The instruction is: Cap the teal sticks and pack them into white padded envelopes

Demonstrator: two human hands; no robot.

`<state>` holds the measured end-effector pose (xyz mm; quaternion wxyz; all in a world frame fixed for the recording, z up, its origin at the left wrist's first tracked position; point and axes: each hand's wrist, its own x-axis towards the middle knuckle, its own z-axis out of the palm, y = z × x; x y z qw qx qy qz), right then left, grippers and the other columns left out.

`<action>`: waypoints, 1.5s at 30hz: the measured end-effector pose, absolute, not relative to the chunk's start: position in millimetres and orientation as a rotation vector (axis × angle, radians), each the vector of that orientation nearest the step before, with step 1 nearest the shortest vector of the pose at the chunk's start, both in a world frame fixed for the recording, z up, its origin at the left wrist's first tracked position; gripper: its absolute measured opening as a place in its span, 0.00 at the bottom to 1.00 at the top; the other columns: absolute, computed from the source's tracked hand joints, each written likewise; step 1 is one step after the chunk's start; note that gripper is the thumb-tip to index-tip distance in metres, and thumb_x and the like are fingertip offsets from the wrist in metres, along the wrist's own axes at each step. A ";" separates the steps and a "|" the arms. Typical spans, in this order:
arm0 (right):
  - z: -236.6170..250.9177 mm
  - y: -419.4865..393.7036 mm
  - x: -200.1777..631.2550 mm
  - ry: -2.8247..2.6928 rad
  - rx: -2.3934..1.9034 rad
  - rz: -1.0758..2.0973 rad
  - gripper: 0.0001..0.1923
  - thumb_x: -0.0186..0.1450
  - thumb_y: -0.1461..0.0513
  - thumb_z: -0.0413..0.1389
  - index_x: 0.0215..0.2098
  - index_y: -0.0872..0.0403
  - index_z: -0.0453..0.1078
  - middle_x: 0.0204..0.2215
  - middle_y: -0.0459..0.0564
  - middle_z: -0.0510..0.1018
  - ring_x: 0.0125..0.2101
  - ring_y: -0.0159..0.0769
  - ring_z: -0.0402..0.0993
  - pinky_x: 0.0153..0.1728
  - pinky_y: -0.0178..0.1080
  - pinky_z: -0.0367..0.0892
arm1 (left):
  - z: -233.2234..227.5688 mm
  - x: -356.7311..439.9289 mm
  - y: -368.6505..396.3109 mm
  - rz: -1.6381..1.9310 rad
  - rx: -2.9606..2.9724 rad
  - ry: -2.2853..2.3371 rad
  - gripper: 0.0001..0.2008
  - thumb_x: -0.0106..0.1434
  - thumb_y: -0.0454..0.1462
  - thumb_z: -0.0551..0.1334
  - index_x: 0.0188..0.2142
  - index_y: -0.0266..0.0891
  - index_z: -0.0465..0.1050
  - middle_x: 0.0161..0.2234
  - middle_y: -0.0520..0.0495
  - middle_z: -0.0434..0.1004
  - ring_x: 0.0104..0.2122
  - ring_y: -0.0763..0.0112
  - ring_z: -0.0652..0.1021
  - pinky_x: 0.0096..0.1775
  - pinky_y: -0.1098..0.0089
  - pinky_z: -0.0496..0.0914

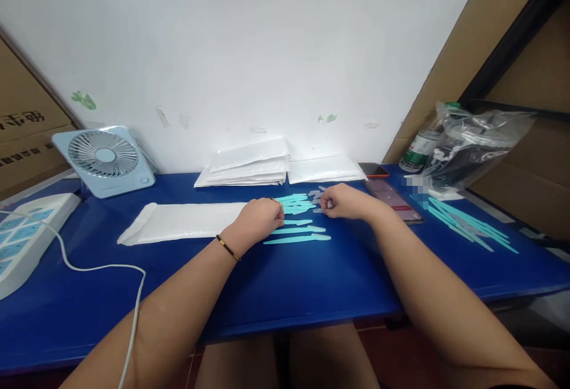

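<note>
My left hand (pixel 258 221) is closed, fingers curled over the handle ends of several teal eyebrow razors (pixel 299 238) laid side by side on the blue table (pixel 307 288). What it grips, if anything, is hidden. My right hand (pixel 346 201) is closed in a pinch at the blade ends, beside some small clear plastic caps (pixel 314 195); I cannot make out what is between its fingers. A white padded mailer (pixel 187 221) lies flat to the left, its right end behind my left hand.
White mailers (pixel 249 166) are stacked against the wall, with more (pixel 327 169) beside them. A phone (pixel 394 199) and more teal razors (pixel 467 223) lie right, near a bottle (pixel 421 148) and plastic bag (pixel 476 145). A fan (pixel 107 160) and power strip (pixel 33 234) with cable are left.
</note>
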<state>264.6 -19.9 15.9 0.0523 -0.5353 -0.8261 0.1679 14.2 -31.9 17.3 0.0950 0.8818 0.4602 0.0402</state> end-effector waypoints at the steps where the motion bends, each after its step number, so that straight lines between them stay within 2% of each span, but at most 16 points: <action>1: 16.2 -20.5 264.1 -2.515 -1.612 0.515 0.05 0.51 0.64 0.57 0.27 0.54 0.73 0.27 0.48 0.76 0.26 0.34 0.69 0.26 0.34 0.59 | 17.4 14.4 -32.1 0.123 2.610 1.372 0.06 0.56 0.37 0.59 0.29 0.40 0.74 0.32 0.48 0.76 0.32 0.68 0.74 0.31 0.73 0.64; 8: 31.2 -32.5 266.2 -2.453 -1.438 0.694 0.09 0.56 0.61 0.53 0.34 0.54 0.72 0.29 0.48 0.76 0.27 0.34 0.69 0.29 0.34 0.60 | 25.7 12.0 -30.2 0.241 2.630 1.461 0.05 0.58 0.36 0.57 0.29 0.39 0.71 0.31 0.48 0.76 0.30 0.69 0.73 0.30 0.72 0.61; 18: 28.6 -36.0 247.7 -2.380 -1.288 0.701 0.10 0.58 0.60 0.53 0.35 0.56 0.73 0.27 0.47 0.75 0.26 0.31 0.67 0.27 0.32 0.60 | 23.5 16.2 -32.3 0.321 2.658 1.384 0.05 0.59 0.37 0.57 0.29 0.40 0.70 0.31 0.49 0.76 0.29 0.69 0.72 0.29 0.71 0.59; 23: 33.0 -37.0 251.7 -2.421 -1.313 0.848 0.12 0.57 0.58 0.55 0.36 0.55 0.74 0.25 0.46 0.76 0.25 0.32 0.69 0.27 0.32 0.61 | 18.7 15.1 -30.4 0.268 2.621 1.271 0.08 0.59 0.40 0.57 0.30 0.41 0.72 0.29 0.51 0.76 0.30 0.70 0.73 0.29 0.72 0.60; 28: 30.8 -28.0 273.3 -2.330 -1.541 0.472 0.09 0.56 0.62 0.54 0.33 0.54 0.75 0.27 0.48 0.77 0.27 0.33 0.70 0.29 0.33 0.61 | 16.4 8.1 -21.9 0.273 2.719 1.415 0.07 0.58 0.40 0.59 0.35 0.42 0.73 0.37 0.50 0.76 0.36 0.67 0.74 0.34 0.71 0.62; 31: 23.0 -22.3 277.8 -2.390 -1.655 0.389 0.09 0.52 0.64 0.57 0.33 0.54 0.75 0.28 0.48 0.77 0.28 0.34 0.70 0.28 0.33 0.61 | 13.8 6.9 -18.3 0.214 2.742 1.432 0.06 0.57 0.39 0.60 0.34 0.43 0.74 0.36 0.51 0.76 0.36 0.66 0.74 0.33 0.70 0.62; 39: 11.0 -16.9 270.4 -2.470 -1.661 0.376 0.06 0.50 0.66 0.56 0.27 0.53 0.71 0.28 0.48 0.76 0.26 0.34 0.69 0.25 0.33 0.58 | 14.2 7.1 -18.4 0.258 2.623 1.430 0.05 0.58 0.38 0.58 0.29 0.40 0.70 0.30 0.51 0.76 0.30 0.69 0.74 0.30 0.71 0.60; 45: 19.8 -22.2 270.8 -2.298 -1.451 0.569 0.06 0.56 0.63 0.52 0.31 0.54 0.70 0.25 0.47 0.74 0.25 0.32 0.67 0.27 0.33 0.60 | 12.2 2.8 -14.9 0.397 2.476 1.388 0.05 0.60 0.39 0.55 0.33 0.41 0.68 0.27 0.53 0.74 0.28 0.71 0.73 0.26 0.73 0.59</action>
